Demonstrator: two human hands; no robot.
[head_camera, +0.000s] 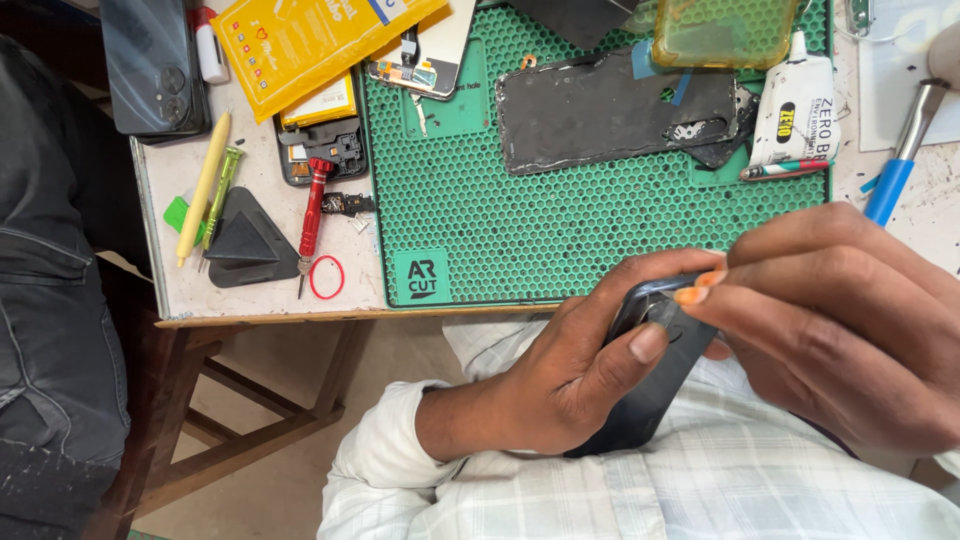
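Fingers (600, 340) of the left hand (560, 380) are wrapping the dark phone (650, 390), its long axis slanting down-left over the lap. Right hand (850, 320) fingers are pinching an orange pick (697, 290) against its top corner, just above the left thumb.

free: green mat (560, 230) centre-lower bare | blocked: upper mat by dark back panel (610, 110), glue tube (795, 110) | left: tools crowd table (170, 290)

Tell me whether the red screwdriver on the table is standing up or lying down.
Lying down. The red screwdriver rests flat on the white table, tip toward the table's near edge, beside the red rubber band; neither hand touches it.
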